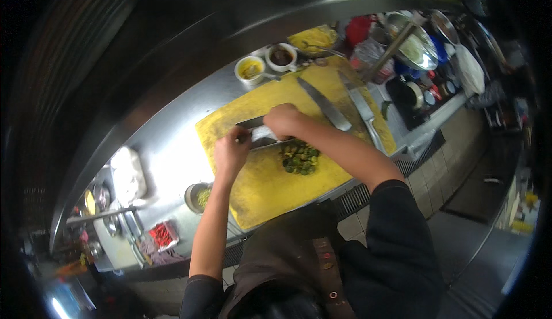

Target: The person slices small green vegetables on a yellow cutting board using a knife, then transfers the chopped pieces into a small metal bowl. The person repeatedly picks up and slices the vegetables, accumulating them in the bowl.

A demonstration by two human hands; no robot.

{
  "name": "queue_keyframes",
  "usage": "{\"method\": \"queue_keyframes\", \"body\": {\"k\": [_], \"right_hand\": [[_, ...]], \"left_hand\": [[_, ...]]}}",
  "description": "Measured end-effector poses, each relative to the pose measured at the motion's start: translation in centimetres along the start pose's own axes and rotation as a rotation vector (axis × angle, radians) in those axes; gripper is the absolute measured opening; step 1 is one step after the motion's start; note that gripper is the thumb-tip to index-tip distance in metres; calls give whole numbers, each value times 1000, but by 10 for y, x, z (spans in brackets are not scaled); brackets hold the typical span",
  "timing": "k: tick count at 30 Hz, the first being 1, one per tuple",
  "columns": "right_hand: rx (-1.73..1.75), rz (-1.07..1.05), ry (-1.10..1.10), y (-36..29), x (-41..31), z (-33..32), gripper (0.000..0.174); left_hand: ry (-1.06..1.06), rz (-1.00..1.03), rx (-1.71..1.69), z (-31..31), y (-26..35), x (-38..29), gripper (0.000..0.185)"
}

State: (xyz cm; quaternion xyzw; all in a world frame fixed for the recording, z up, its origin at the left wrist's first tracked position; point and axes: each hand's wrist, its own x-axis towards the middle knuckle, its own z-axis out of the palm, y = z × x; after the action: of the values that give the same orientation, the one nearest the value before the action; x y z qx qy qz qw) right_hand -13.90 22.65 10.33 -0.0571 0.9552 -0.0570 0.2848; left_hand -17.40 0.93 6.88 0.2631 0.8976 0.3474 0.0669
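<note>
A yellow cutting board (267,194) lies before me. Over its middle, my left hand (233,148) and my right hand (283,121) hold the two ends of a metal piece (264,137) with a broad shiny face; whether it is a blade or a shallow tray I cannot tell. My fingers hide both its ends. Just below my right hand sits a heap of chopped green vegetable pieces (300,158). Two knives rest on the board to the right: a broad knife (324,103) and a longer knife with a metal handle (362,108).
Behind the board stand a white cup of yellow paste (250,69) and a white cup of dark sauce (281,56). A round container of green bits (198,198) stands by the left edge. Far left is a tray of red chillies (163,235); bowls (416,49) crowd the right.
</note>
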Motion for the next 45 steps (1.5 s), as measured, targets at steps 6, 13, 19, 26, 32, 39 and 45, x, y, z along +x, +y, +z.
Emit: {"method": "queue_keyframes", "body": {"k": [6, 13, 19, 26, 32, 39, 45], "right_hand": [[14, 23, -62, 1, -19, -13, 21], [-136, -15, -53, -2, -18, -5, 21], [88, -106, 2, 13, -24, -5, 24], [569, -89, 371, 22, -48, 14, 26], [477, -135, 690, -10, -76, 37, 27], [320, 0, 811, 24, -43, 84, 24], [357, 195, 1211, 31, -79, 77, 25]], "left_hand": [[16, -120, -191, -2, 10, -6, 25], [26, -139, -315, -4, 14, -8, 28], [111, -279, -597, -3, 1, -22, 25], [-52, -826, -1594, -22, -14, -92, 32], [-99, -1018, -1555, -30, -9, -153, 27], [-192, -809, -1239, -16, -21, -189, 31], [-110, -711, -1059, -14, -9, -205, 37]]}}
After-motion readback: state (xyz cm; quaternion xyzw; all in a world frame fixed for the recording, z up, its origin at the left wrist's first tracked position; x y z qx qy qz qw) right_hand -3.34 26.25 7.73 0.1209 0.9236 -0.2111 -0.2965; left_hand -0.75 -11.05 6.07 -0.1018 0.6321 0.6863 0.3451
